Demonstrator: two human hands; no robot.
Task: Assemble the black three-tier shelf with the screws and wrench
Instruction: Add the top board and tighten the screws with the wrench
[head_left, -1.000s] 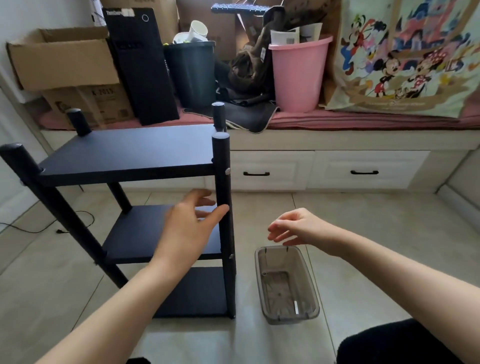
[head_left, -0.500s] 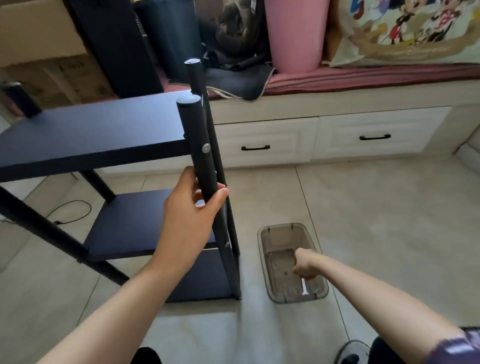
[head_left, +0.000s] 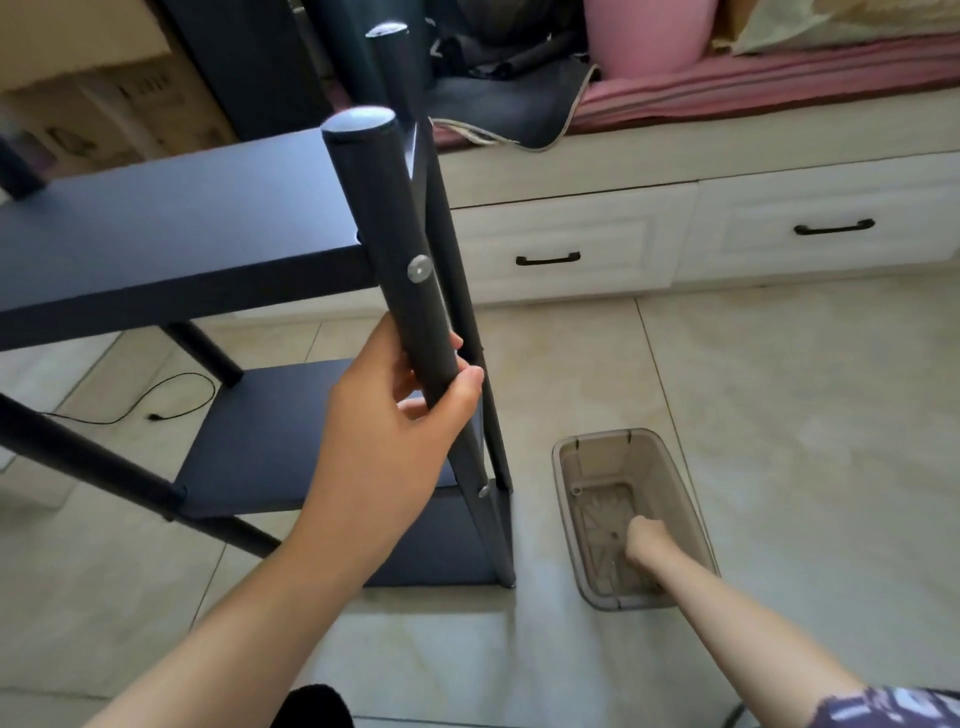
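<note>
While the black three-tier shelf (head_left: 171, 228) stands upright on the tiled floor (head_left: 779, 415), the left hand (head_left: 395, 421) grasps its near front post (head_left: 400, 280), fingers and thumb curled round it below a silver screw (head_left: 419, 268). The right hand (head_left: 644, 540) reaches down into a clear plastic bin (head_left: 691, 493) beside the shelf's foot; whether it grips anything cannot be told.

No text, label, brand or number can be read. The cardboard box (head_left: 111, 111) at upper left bears dark printed marks, blurred beyond reading. The patterned sleeve (head_left: 893, 709) at lower right shows pale shapes that do not resolve into letters.
</note>
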